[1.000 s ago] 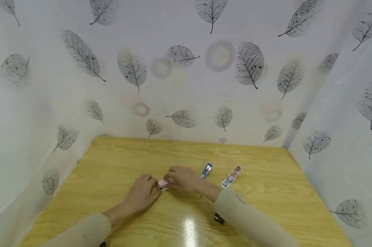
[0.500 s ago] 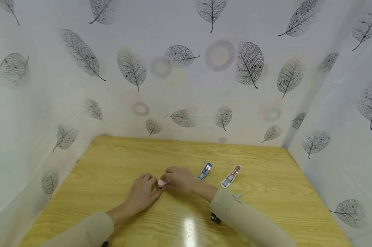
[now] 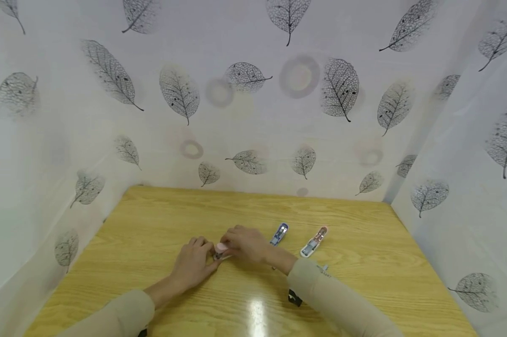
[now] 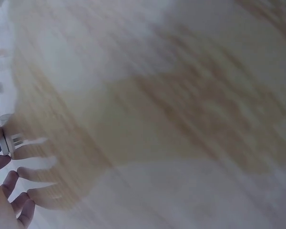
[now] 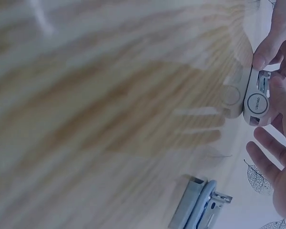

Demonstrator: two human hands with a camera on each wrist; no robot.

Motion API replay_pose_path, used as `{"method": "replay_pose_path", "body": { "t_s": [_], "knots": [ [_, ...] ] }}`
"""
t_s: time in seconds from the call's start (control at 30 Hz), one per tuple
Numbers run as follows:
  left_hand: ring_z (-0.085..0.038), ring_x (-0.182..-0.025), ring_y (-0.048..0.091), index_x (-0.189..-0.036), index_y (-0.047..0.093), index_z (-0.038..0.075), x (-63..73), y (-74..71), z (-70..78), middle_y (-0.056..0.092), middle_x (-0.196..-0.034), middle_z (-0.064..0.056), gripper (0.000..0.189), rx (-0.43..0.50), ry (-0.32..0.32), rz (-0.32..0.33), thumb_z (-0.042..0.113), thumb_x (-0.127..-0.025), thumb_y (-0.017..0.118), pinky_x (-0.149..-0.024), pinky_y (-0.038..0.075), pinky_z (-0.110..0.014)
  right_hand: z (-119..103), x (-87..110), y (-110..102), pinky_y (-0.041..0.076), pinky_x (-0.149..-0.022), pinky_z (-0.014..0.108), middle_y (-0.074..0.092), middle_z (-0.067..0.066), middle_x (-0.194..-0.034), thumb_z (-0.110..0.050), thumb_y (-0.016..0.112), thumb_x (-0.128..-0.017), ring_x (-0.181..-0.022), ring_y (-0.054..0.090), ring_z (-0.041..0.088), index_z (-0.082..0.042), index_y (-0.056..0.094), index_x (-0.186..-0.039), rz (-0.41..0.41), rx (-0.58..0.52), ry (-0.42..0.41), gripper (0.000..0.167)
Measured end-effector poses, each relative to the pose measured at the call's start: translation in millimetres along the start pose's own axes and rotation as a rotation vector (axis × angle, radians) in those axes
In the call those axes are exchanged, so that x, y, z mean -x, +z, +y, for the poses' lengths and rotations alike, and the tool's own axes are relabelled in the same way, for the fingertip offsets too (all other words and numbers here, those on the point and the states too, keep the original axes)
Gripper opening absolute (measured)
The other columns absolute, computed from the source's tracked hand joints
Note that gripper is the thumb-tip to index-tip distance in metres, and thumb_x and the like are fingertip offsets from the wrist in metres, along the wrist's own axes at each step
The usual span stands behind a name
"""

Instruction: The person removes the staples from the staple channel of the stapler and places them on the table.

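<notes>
A small pink and white stapler point(image 3: 222, 246) is between the two hands, low over the wooden table point(image 3: 173, 210). My left hand point(image 3: 193, 263) pinches its left end, thumb in front and fingers behind. From the other side my right hand point(image 3: 246, 244) grips it, and the pink top stands up from the pale base with metal showing in the gap. In the right wrist view the stapler point(image 5: 256, 102) shows a round badge and a metal part; right fingers point(image 5: 270, 148) extend past it. Left fingertips and the stapler point(image 4: 7, 143) appear at the edge of the left wrist view.
Right of the hands lie a blue stapler point(image 3: 280, 233) and a white and pink one point(image 3: 314, 241), their metal insides exposed. A small grey piece point(image 3: 324, 268) lies beside the right sleeve point(image 3: 320, 285). Leaf-printed curtains point(image 3: 253, 117) enclose the table's back and sides.
The stapler's pink top has shifted left and tilted up, with more of the metal beneath it showing. My right hand moved slightly left; my left hand stayed nearly still.
</notes>
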State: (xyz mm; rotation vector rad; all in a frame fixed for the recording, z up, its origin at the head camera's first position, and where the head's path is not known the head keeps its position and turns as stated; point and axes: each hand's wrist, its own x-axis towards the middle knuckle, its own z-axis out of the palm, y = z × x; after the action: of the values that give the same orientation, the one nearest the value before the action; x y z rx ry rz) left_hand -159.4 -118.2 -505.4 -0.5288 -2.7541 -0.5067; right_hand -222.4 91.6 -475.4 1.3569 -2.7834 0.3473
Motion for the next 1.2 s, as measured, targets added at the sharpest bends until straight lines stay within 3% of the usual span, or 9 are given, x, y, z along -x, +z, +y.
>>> {"method": "replay_pose_path", "body": {
  "t_s": [0.33,0.77,1.0,1.2],
  "knots": [
    [-0.021,-0.087,0.061,-0.089,0.07,0.015,0.5,-1.1,0.1,0.069,-0.099,-0.005,0.026,0.01,-0.001,-0.008,0.032,-0.084,0.089,-0.069,0.048,-0.032,7.4,4.0,-7.8,0.054,-0.08,0.019,0.074,-0.008,-0.114,-0.044,0.073,-0.098,-0.104,0.067,0.011,-0.02,0.07,-0.123,0.014,0.078,0.018,0.035],
    [-0.021,-0.091,0.061,-0.088,0.069,0.017,-1.0,-1.4,1.7,0.068,-0.101,-0.005,0.024,-0.012,-0.014,-0.042,0.032,-0.085,0.087,-0.073,0.047,-0.036,18.0,14.6,-19.1,0.056,-0.077,0.022,0.075,-0.007,-0.106,-0.052,0.074,-0.095,-0.092,0.068,0.009,-0.021,0.073,-0.114,0.145,0.211,-0.035,0.036],
    [-0.017,-0.086,0.056,-0.087,0.068,0.018,-1.7,-2.1,1.7,0.066,-0.098,-0.003,0.024,-0.006,-0.001,-0.029,0.031,-0.084,0.088,-0.072,0.041,-0.031,24.3,18.4,-17.2,0.059,-0.086,0.028,0.074,-0.006,-0.111,-0.056,0.07,-0.097,-0.099,0.068,0.012,-0.022,0.072,-0.118,0.101,0.226,0.025,0.039],
    [-0.02,-0.089,0.057,-0.088,0.069,0.018,-3.4,-1.1,1.2,0.068,-0.1,-0.004,0.024,-0.005,-0.015,-0.041,0.033,-0.085,0.087,-0.074,0.043,-0.034,32.6,22.0,-16.9,0.059,-0.089,0.031,0.074,-0.004,-0.111,-0.06,0.066,-0.098,-0.103,0.068,0.015,-0.021,0.073,-0.118,0.078,0.22,0.084,0.044]
  ]
}}
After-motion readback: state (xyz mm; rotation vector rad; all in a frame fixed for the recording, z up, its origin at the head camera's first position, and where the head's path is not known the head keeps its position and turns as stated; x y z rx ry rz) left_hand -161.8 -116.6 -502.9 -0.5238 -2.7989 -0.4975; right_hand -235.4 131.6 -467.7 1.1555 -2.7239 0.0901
